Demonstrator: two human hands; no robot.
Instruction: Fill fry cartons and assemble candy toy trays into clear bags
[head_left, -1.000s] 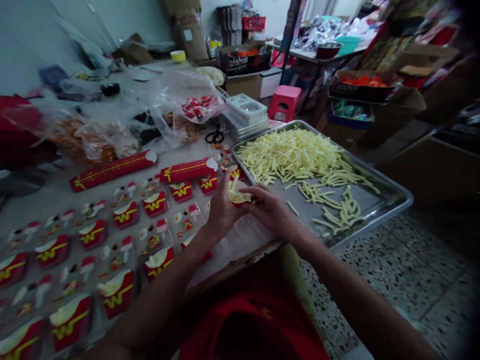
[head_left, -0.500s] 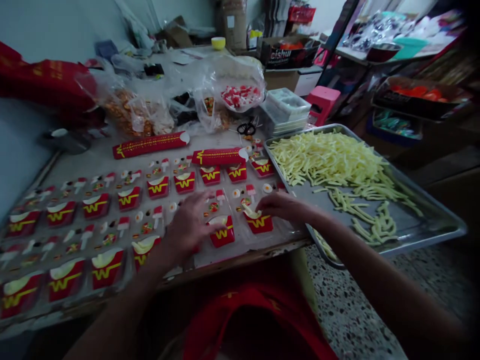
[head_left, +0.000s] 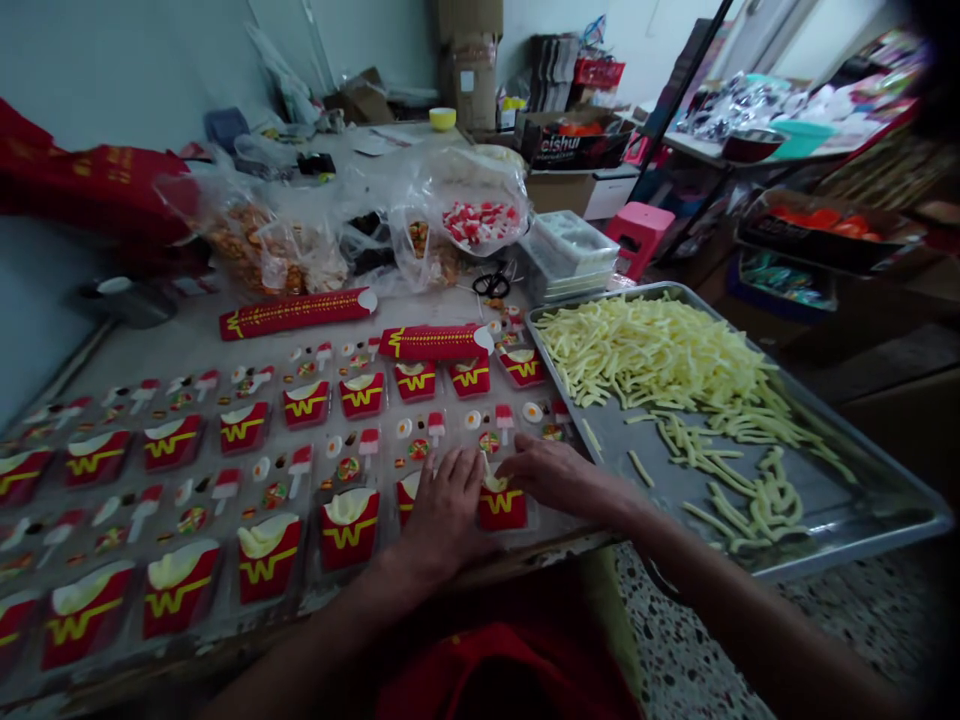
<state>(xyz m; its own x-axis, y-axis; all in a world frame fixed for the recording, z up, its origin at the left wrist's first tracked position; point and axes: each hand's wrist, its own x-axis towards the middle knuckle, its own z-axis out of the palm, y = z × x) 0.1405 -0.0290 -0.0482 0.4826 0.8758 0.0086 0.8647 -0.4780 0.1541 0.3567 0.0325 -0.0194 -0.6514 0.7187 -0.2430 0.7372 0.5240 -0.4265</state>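
Observation:
My right hand [head_left: 551, 476] is closed, its fingertips pinched at pale yellow french-fry strips [head_left: 493, 478] standing in the mouth of a small red fry box [head_left: 502, 512] with a yellow W. Just left of that box, my left hand [head_left: 448, 505] lies palm down with fingers stretched out, its fingertips beside the box; it partly covers another red fry box [head_left: 407, 490]. More such boxes lie in clear plastic trays, with small egg, popsicle and pizza shapes behind them. Several boxes at the front left, such as this fry box [head_left: 268, 560], hold pale strips.
A metal tray [head_left: 626, 450] heaped with fry strips [head_left: 660, 350] stands to the right. Two stacks of nested red boxes [head_left: 300, 312] lie farther back. Behind are plastic bags [head_left: 480, 190], black scissors [head_left: 492, 285], stacked clear trays [head_left: 570, 250] and a pink stool [head_left: 641, 235].
My left hand has moved right and down beside the box at my right hand, its fingers now flat. The right hand stays at that box. The camera view has shifted slightly.

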